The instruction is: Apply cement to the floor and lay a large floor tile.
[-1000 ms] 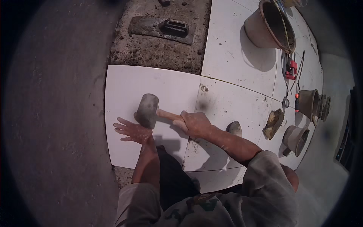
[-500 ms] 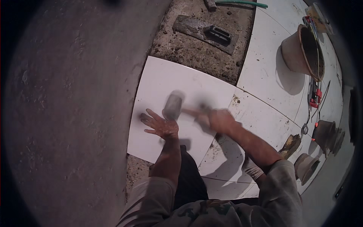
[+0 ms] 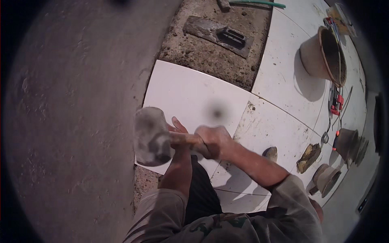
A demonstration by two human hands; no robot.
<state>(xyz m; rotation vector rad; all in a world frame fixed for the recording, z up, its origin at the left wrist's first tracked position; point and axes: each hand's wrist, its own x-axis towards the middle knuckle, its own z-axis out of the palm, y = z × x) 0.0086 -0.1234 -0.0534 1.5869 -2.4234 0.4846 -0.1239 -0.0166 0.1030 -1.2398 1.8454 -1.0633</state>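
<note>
My right hand (image 3: 212,141) is closed around the wooden handle of a mallet (image 3: 152,137) with a thick grey head. The mallet is lifted toward the camera and hides much of my left hand (image 3: 181,127). What shows of that hand, behind the handle, is an outstretched digit over the white tile (image 3: 194,93); whether the palm touches the tile cannot be seen. This tile lies beside other white tiles, with a bed of rough mortar (image 3: 206,62) along its far edge.
A plastering trowel (image 3: 219,36) lies on the mortar. On the tiles at right stand a large bucket (image 3: 314,56) and smaller buckets (image 3: 324,178). A red-and-black tool (image 3: 335,104), a yellowish lump (image 3: 308,158) and a green hose (image 3: 259,3) lie about. Bare grey floor (image 3: 81,121) spans the left.
The mallet has risen from near the tile toward the camera and shifted left, with my right hand moving left and nearer. It now covers most of my left hand, whose spread fingers showed before.
</note>
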